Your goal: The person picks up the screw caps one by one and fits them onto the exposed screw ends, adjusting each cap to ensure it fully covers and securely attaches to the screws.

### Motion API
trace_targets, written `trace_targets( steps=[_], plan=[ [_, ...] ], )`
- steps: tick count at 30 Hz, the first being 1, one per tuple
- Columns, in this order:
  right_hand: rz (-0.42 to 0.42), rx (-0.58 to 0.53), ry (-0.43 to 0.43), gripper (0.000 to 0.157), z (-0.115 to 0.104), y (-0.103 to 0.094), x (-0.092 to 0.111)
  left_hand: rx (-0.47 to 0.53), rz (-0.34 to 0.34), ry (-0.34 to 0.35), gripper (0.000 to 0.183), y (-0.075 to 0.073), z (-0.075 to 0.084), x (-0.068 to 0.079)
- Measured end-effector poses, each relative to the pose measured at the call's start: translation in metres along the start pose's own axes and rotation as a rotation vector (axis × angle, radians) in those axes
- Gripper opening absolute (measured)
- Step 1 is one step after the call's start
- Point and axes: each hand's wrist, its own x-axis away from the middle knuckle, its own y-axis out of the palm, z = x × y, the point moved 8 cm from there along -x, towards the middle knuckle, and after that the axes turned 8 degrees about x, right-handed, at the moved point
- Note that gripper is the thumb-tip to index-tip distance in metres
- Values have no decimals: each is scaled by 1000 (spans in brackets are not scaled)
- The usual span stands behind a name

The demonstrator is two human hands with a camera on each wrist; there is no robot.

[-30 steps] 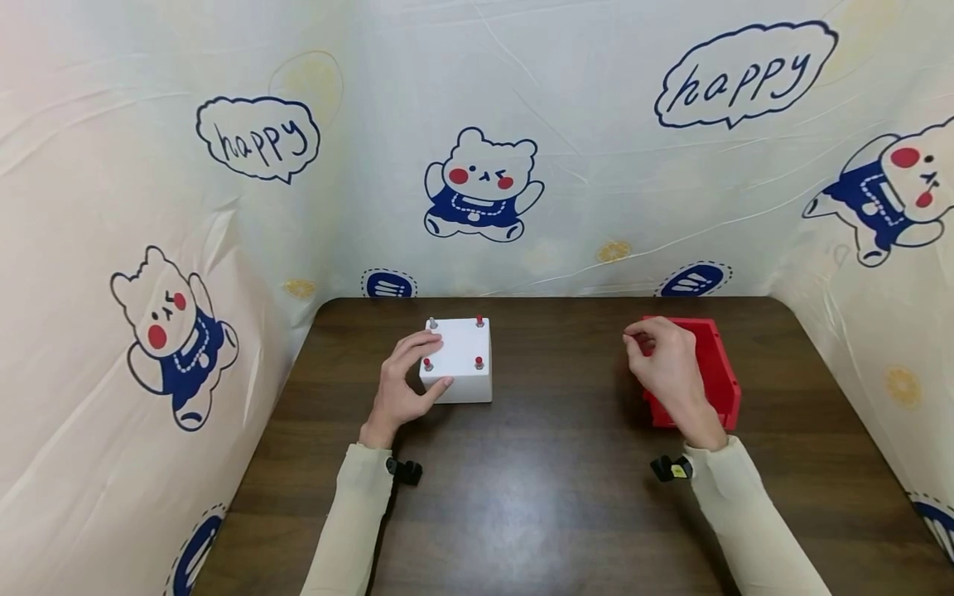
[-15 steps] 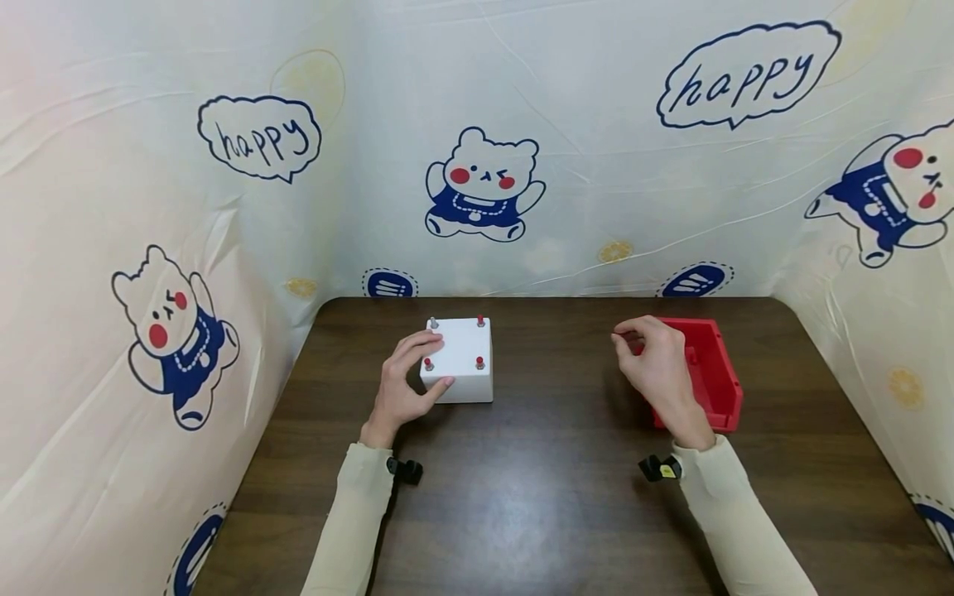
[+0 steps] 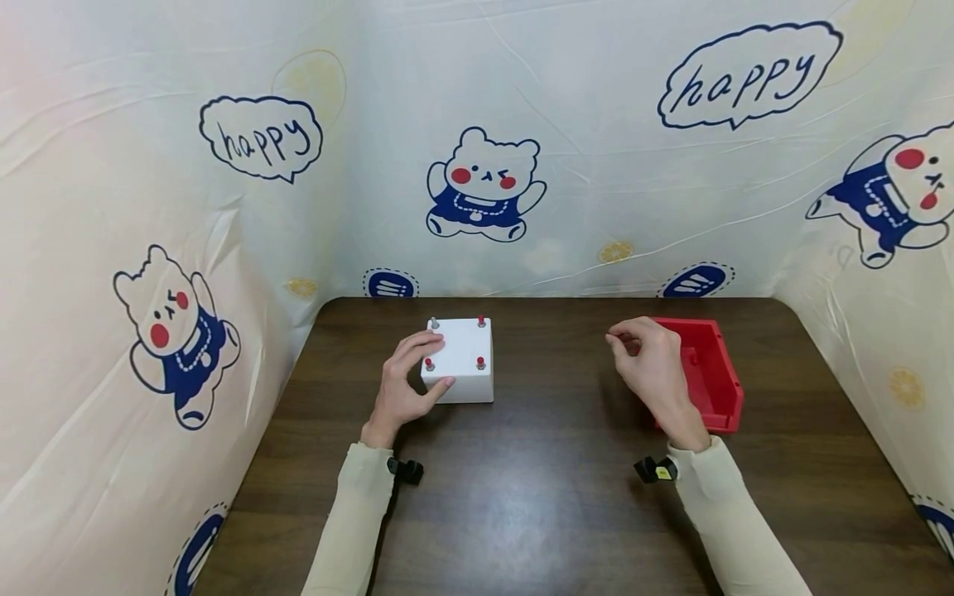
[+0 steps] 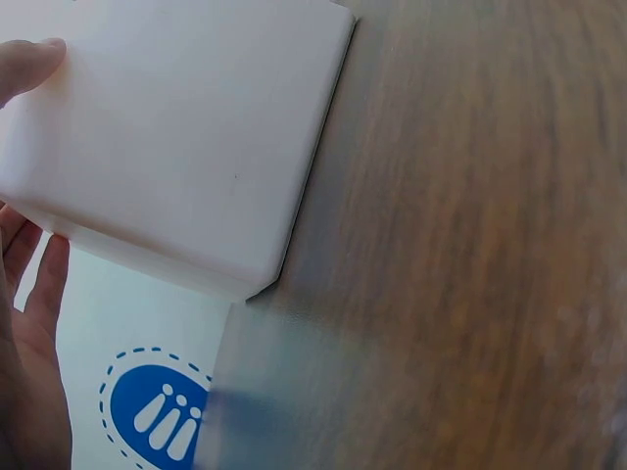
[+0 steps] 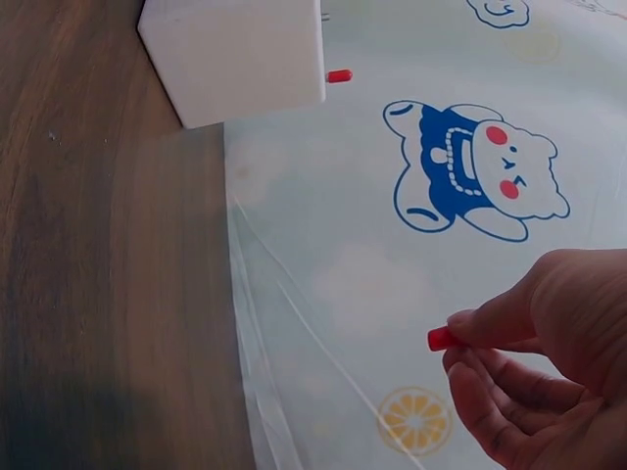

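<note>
A white box [image 3: 462,348] stands on the table at centre left, with a small toggle switch near each top corner. Three switches wear red caps, such as the front right red cap [image 3: 480,362]; the back left switch [image 3: 435,324] is bare metal. My left hand [image 3: 401,387] holds the box at its left side, thumb on the near face and fingers at the top edge. My right hand [image 3: 656,364] is raised beside the red bin [image 3: 719,364], overlapping its left part. In the right wrist view, its thumb and fingertip pinch a small red cap [image 5: 443,339].
The brown wooden table [image 3: 507,497] ends at a printed cloth [image 3: 581,199] that hangs behind and along both sides. Little shows inside the red bin; the right hand hides part of it.
My right hand has moved left, away from over the red bin, uncovering more of its inside. My left hand and the white box have stayed in place.
</note>
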Motion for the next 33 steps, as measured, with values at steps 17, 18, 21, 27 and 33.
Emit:
trace_targets(
  steps=[17,18,21,27,33],
  plan=[
    [9,-44,-27,16,-11,7,-3,28,26,20,55,2,28,-7],
    [11,-46,-28,15,-12,8,-3,32,24,17,55,2,32,-8],
    [22,-55,-25,15,-12,9,-2,33,18,9,54,1,40,-10],
    [33,-69,-30,15,-17,10,-2,49,23,-1,53,1,41,-10],
    [44,-61,-34,16,-21,12,-2,24,28,35,53,1,41,-10]
  ],
)
